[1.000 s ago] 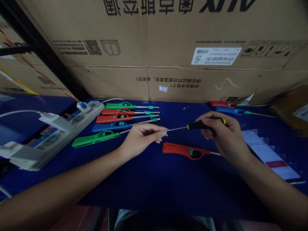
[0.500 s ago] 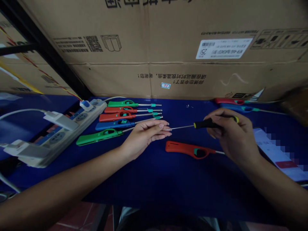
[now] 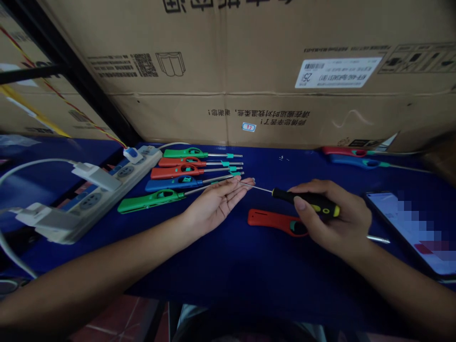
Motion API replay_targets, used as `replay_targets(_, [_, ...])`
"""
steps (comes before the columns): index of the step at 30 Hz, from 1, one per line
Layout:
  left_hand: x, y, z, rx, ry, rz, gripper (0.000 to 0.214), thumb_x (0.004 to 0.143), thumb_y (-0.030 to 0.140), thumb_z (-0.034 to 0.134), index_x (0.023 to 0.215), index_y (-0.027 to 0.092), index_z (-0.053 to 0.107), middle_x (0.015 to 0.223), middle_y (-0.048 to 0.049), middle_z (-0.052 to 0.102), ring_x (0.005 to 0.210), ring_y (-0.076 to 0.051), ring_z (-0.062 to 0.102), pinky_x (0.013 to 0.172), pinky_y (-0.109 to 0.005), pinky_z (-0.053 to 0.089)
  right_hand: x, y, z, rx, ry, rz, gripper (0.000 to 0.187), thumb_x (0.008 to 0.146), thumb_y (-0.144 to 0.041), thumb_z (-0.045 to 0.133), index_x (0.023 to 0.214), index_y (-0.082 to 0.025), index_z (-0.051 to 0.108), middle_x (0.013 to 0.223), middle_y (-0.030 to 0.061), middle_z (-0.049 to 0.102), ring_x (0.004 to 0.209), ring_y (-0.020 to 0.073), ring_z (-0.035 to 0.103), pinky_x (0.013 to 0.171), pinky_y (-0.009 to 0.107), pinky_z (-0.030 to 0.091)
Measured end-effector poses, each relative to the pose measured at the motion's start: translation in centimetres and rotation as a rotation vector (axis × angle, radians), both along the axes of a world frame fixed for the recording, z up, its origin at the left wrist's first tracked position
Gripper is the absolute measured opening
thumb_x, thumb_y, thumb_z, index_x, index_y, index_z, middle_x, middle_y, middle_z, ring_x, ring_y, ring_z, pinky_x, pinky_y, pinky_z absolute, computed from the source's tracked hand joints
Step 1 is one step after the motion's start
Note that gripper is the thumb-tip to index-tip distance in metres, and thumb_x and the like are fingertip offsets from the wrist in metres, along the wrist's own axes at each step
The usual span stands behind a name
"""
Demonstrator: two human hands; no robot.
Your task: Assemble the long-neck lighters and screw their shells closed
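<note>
My right hand (image 3: 337,213) is wrapped round the black and yellow handle of a screwdriver (image 3: 309,202). Its thin shaft points left to my left hand (image 3: 217,202), which is turned palm up. The left thumb and index finger meet at the screwdriver's tip; anything small pinched there is too tiny to make out. Beneath the right hand lies a red lighter (image 3: 270,221) with a long nozzle, partly covered by the fingers. Beside the left hand, a green lighter (image 3: 149,202) and a blue lighter (image 3: 173,183) lie on the blue table (image 3: 228,275).
Two red lighters (image 3: 178,171) and another green one (image 3: 185,153) lie behind. A white power strip (image 3: 92,199) with plugs stands at left. Red and blue lighters (image 3: 352,161) and a phone (image 3: 409,228) are at right. Tiny pieces (image 3: 283,158) lie near the cardboard box (image 3: 228,114).
My right hand has moved down and slightly left, and the screwdriver's handle now tilts lower. My left fingers have straightened and opened somewhat. The view has shifted slightly.
</note>
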State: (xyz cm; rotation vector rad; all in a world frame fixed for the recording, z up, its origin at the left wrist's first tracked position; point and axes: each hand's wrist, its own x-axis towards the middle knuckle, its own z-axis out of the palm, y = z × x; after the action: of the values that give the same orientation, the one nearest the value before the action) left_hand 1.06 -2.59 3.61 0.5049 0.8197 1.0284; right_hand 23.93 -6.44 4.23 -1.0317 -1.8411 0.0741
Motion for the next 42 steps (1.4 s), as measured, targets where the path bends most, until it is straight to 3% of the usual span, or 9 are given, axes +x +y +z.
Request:
replay_targets(6, [0.24, -0.01, 0.24, -0.047, -0.063, 0.050, 0.026, 0.100, 0.003, 0.049, 0.089, 0.008, 0.072, 0.097, -0.0086, 0.079, 0.090, -0.011, 0.077, 0.086, -0.014, 0.061, 0.00, 0.46, 0.08, 0.136, -0.036, 0.065, 0.014, 0.087, -0.019, 0.069, 0.100, -0.025, 0.069, 0.080, 0.0002, 0.073, 0.058, 0.0132, 0.065, 0.050, 0.026, 0.050])
replay_targets(18, [0.41, -0.04, 0.21, -0.073, -0.065, 0.076, 0.027, 0.100, 0.002, 0.048, 0.089, 0.009, 0.072, 0.095, -0.0079, 0.080, 0.087, -0.011, 0.078, 0.079, -0.013, 0.062, -0.11, 0.39, 0.15, 0.113, -0.042, 0.068, 0.015, 0.087, -0.019, 0.070, 0.101, -0.025, 0.068, 0.079, -0.0003, 0.072, 0.058, 0.0130, 0.064, 0.051, 0.026, 0.049])
replay_targets(27, [0.33, 0.04, -0.04, -0.034, -0.020, 0.102, 0.024, 0.098, 0.002, 0.052, 0.088, 0.010, 0.072, 0.098, -0.0083, 0.079, 0.091, -0.012, 0.077, 0.093, -0.018, 0.059, -0.15, 0.41, -0.05, 0.026, -0.036, 0.022, 0.011, 0.088, -0.026, 0.070, 0.099, -0.025, 0.069, 0.081, 0.0008, 0.074, 0.062, 0.0156, 0.067, 0.052, 0.026, 0.051])
replay_targets(33, [0.26, 0.37, -0.54, -0.012, -0.014, 0.123, 0.022, 0.097, 0.000, 0.052, 0.088, 0.009, 0.071, 0.095, -0.0092, 0.079, 0.091, -0.012, 0.077, 0.094, -0.019, 0.058, -0.30, 0.44, -0.04, -0.067, -0.037, 0.003, 0.014, 0.089, -0.031, 0.071, 0.102, -0.025, 0.070, 0.084, 0.0013, 0.074, 0.064, 0.0150, 0.067, 0.057, 0.026, 0.053])
replay_targets(37, [0.14, 0.25, -0.41, 0.026, 0.005, 0.069, 0.019, 0.097, 0.005, 0.052, 0.104, 0.010, 0.068, 0.101, -0.0103, 0.079, 0.094, -0.013, 0.076, 0.094, -0.020, 0.058, -0.59, 0.21, 0.16, -0.138, 0.012, -0.026, 0.014, 0.089, -0.033, 0.072, 0.101, -0.025, 0.071, 0.085, 0.0016, 0.074, 0.069, 0.0159, 0.068, 0.059, 0.026, 0.053])
replay_targets(42, [0.07, -0.37, -0.27, 0.167, 0.078, -0.086, 0.040, 0.105, 0.037, 0.038, 0.136, 0.015, 0.051, 0.111, -0.0168, 0.076, 0.106, -0.024, 0.074, 0.101, -0.037, 0.055, -0.68, 0.21, 0.78, -0.234, 0.224, -0.060, 0.010, 0.089, -0.034, 0.073, 0.095, -0.026, 0.074, 0.076, 0.0005, 0.070, 0.061, 0.0139, 0.061, 0.054, 0.027, 0.048])
